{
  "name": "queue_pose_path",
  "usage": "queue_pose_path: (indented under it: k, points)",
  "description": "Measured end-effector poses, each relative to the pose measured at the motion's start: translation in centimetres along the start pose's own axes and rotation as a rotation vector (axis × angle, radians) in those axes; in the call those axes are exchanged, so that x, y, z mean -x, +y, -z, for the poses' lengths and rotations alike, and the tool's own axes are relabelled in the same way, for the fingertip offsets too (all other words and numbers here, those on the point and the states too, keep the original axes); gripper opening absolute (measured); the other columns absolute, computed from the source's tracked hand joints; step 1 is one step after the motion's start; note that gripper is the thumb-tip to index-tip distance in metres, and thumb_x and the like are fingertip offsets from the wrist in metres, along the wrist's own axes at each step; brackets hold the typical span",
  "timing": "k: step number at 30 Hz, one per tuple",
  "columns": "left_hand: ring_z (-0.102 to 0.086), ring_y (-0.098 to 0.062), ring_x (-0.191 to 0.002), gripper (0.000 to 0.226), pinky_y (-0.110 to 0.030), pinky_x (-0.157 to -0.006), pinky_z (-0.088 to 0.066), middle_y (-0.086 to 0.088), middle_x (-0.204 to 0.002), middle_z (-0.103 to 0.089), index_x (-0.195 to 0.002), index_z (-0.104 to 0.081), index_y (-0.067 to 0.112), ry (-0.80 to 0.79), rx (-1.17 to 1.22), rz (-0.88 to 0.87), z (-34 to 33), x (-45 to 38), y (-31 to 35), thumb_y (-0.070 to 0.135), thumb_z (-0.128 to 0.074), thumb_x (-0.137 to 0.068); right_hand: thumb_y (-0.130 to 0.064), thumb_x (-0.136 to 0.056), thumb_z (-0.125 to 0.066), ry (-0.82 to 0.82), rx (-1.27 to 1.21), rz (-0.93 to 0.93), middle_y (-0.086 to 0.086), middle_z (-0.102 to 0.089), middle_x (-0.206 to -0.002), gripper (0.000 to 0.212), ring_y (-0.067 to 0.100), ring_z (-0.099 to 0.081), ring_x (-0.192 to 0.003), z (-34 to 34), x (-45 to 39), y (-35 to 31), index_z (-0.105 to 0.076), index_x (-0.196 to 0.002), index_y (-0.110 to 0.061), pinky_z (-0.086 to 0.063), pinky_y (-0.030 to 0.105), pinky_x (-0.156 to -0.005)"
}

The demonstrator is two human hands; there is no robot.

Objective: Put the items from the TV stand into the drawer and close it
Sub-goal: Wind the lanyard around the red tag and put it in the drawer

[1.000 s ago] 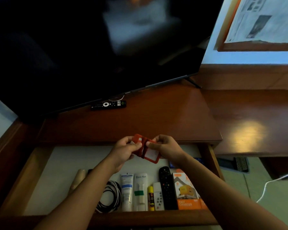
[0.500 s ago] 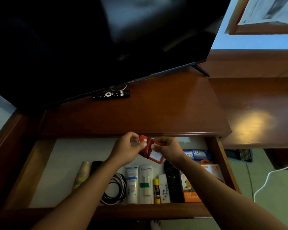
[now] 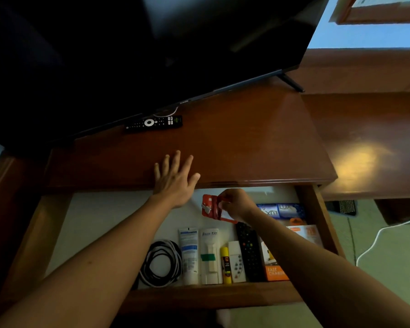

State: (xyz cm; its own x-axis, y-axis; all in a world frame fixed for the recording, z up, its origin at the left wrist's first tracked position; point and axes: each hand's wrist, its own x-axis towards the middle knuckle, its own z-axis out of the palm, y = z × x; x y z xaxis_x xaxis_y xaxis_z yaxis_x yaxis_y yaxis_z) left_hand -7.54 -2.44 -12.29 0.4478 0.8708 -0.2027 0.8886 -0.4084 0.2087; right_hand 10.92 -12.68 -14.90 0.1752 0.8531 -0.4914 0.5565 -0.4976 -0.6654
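The wooden drawer (image 3: 206, 297) stands pulled out under the TV stand top (image 3: 234, 143). My right hand (image 3: 237, 204) holds a red card holder (image 3: 210, 207) low over the drawer's back part, just above a black remote (image 3: 250, 252). My left hand (image 3: 174, 178) is open with fingers spread, stretched over the stand's front edge and pointing toward a black TV remote (image 3: 153, 123) that lies under the TV (image 3: 128, 55). Whether that palm touches the wood is unclear.
The drawer holds a coiled cable (image 3: 161, 263), two tubes (image 3: 199, 254), a yellow glue stick (image 3: 225, 265), a small white remote (image 3: 236, 263), an orange charger box (image 3: 273, 271) and blue soap packs (image 3: 279, 210). A lower wooden surface (image 3: 369, 147) adjoins on the right; a white cord (image 3: 379, 237) trails on the floor.
My left hand let go of the red card holder and reached up over the stand's edge. My right hand lowered the holder toward the drawer. The view tilted down.
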Motion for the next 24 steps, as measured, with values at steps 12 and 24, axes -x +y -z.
queue_pose_path:
  k: [12, 24]
  points:
    - [0.028, -0.028, -0.147, 0.069, -0.058, -0.116, 0.015, 0.003, -0.162, 0.028, -0.155, 0.009, 0.040, -0.065, -0.025, 0.020, -0.8, -0.4, -0.5, 0.068, -0.011, -0.096, -0.019, -0.092, -0.068, -0.127, 0.239, 0.003, 0.002, -0.067, -0.117, 0.023, 0.019, -0.060, -0.108, -1.3, -3.6, 0.5, -0.070, -0.115, -0.023, -0.051, 0.030, -0.090]
    - [0.025, -0.028, -0.148, 0.068, -0.059, -0.116, 0.012, 0.004, -0.163, 0.024, -0.155, 0.006, 0.040, -0.015, -0.010, 0.009, -1.0, -0.3, -0.6, 0.068, -0.013, -0.096, -0.032, -0.097, -0.061, -0.152, 0.360, -0.022, 0.000, -0.065, -0.116, 0.026, 0.017, -0.061, -0.101, -2.6, -3.7, 2.1, -0.064, -0.121, -0.027, -0.054, 0.034, -0.088]
